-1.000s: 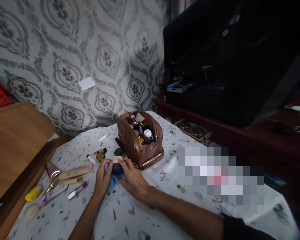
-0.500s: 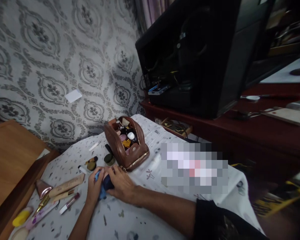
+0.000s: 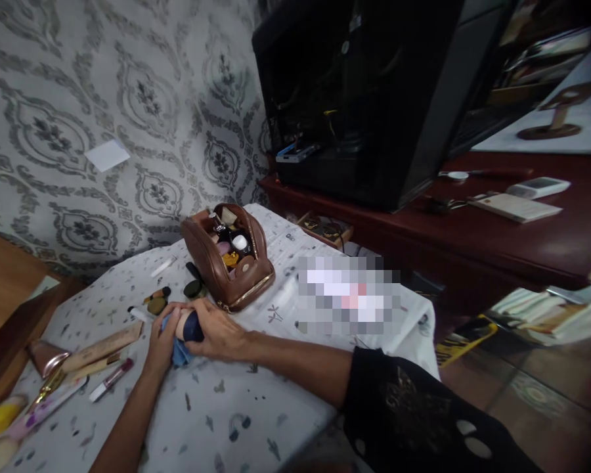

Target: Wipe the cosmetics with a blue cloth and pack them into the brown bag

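Beside bag (image 3: pixel 243 286) | left grip (image 3: pixel 161 336): clasping cloth (image 3: pixel 181 355) | right grip (image 3: pixel 220 333): curled round jar (image 3: pixel 193 327)

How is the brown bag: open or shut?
Open. The brown bag gapes at the top, showing a white cap and other things inside.

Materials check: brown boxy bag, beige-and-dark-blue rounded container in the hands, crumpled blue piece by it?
Brown boxy bag: leather or imitation, smooth, soft sheen; its gold-coloured zip looks metallic.
Beige-and-dark-blue rounded container: probably plastic, smooth, going by its even colour and clean curves; glass not ruled out.
Crumpled blue piece: likely cloth, matte, folding softly; fibre can't be told.
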### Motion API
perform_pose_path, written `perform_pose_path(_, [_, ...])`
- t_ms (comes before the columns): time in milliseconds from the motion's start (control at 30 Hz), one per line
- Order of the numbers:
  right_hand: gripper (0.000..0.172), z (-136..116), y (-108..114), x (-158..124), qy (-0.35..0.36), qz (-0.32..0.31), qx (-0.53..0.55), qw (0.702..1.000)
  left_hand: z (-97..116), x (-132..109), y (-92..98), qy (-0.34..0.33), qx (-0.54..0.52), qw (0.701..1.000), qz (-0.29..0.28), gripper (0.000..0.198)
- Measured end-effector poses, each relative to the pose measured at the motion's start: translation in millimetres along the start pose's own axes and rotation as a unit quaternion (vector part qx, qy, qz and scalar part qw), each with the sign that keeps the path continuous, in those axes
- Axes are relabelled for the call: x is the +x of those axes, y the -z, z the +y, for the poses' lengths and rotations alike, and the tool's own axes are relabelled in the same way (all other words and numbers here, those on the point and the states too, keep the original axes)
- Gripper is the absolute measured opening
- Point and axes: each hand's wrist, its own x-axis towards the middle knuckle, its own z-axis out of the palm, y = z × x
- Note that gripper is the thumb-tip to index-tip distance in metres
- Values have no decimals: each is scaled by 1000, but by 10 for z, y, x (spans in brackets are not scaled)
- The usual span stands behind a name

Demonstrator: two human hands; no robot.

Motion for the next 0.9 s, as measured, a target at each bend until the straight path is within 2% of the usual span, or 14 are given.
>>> perform_pose_path(133, [60,-23,32,31,-16,-4,21,1000,-37,31,38,-6,-43,999,16,46])
perform_pose_path(233, [58,-26,52,52,-40,17,49,998,-38,54,39,15,-89,995,44,54])
perform_pose_path(433, [55,74,-6,59,-93,-5,153,984,-48,56,-14,50,-112,989,81,53])
perform_pose_path(567, [78,180,-79,64,-85,-7,223,971,-85,47,-35,58,-134,986,81,51])
perform_pose_path(633, [82,202,-100,62,-73,3,220,973,-98,41,-36,63,-143,985,75,50])
perform_pose_path(767, [60,144,-69,47,-69,-3,193,979,-100,32,-43,71,-153,984,53,49])
perform_pose_path(900, [51,42,-2,36,-78,-11,268,960,-94,14,-57,59,-155,985,43,45])
